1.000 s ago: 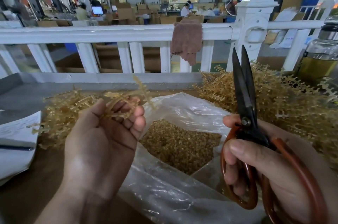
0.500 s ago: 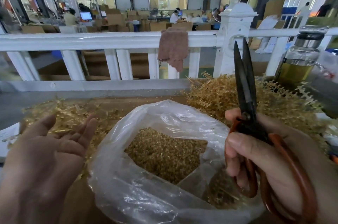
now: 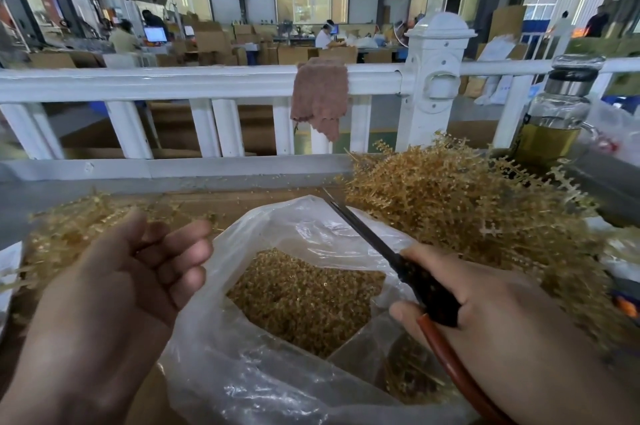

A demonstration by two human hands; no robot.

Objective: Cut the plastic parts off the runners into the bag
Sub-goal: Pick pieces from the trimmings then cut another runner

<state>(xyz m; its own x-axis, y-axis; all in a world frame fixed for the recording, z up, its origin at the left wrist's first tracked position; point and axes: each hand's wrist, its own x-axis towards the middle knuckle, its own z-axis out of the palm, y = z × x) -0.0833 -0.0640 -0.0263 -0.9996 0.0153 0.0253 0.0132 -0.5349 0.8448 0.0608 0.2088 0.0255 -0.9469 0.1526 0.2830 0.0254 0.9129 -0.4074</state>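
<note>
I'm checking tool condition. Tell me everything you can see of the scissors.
The scissors have long dark metal blades, closed together, and a reddish-brown handle loop. The right hand holds them by the handles, fingers curled round. The blades slant up and left above the open clear plastic bag.

**Two hands low in view, right one loaded**

Left hand (image 3: 131, 286): lower left, palm turned up toward the camera, fingers (image 3: 183, 249) loosely curled, holding nothing. Forearm enters from the bottom-left corner.

Right hand (image 3: 485, 313): lower right, back uppermost, gripping the red-brown handle of black-bladed metal scissors (image 3: 381, 248). Blades together, pointing away and leftward. Hands apart.
</note>
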